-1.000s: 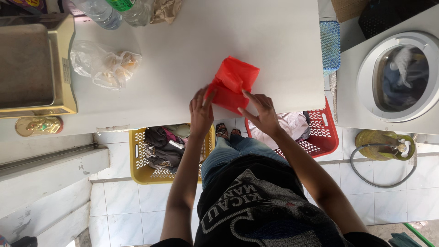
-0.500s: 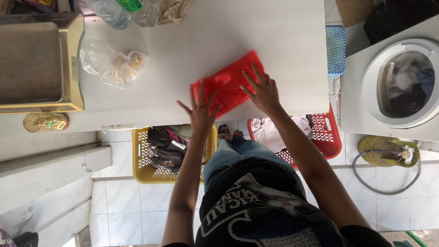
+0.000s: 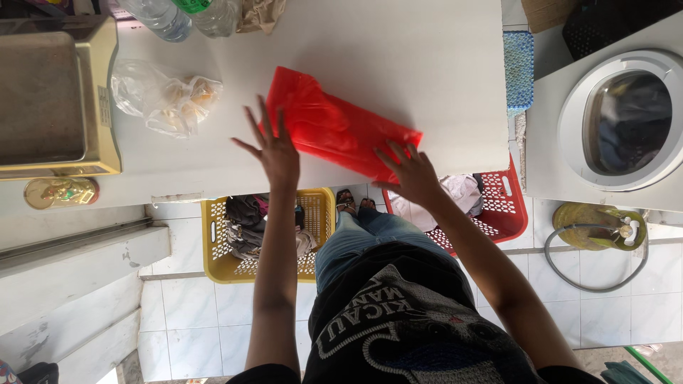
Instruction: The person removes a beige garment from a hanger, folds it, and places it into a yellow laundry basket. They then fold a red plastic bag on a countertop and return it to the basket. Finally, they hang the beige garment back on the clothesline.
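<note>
A red plastic bag (image 3: 334, 128) lies spread flat and slanted on the white table (image 3: 398, 50). My left hand (image 3: 274, 153) rests at the bag's left end, fingers spread wide, palm down. My right hand (image 3: 409, 171) presses flat on the bag's lower right edge near the table's front edge, fingers apart. Neither hand grips the bag.
A clear plastic bag (image 3: 167, 96) with pale contents lies left of the red one, beside a gold-rimmed tray (image 3: 99, 107). Bottles (image 3: 178, 14) stand at the far edge. Below the table sit a yellow basket (image 3: 213, 242) and a red basket (image 3: 509, 206) of clothes. A washing machine (image 3: 626, 117) stands right.
The red bag was bunched and lifted between both hands; now it lies flattened on the table. My hands have moved apart, the left sliding left, the right to the right end.
</note>
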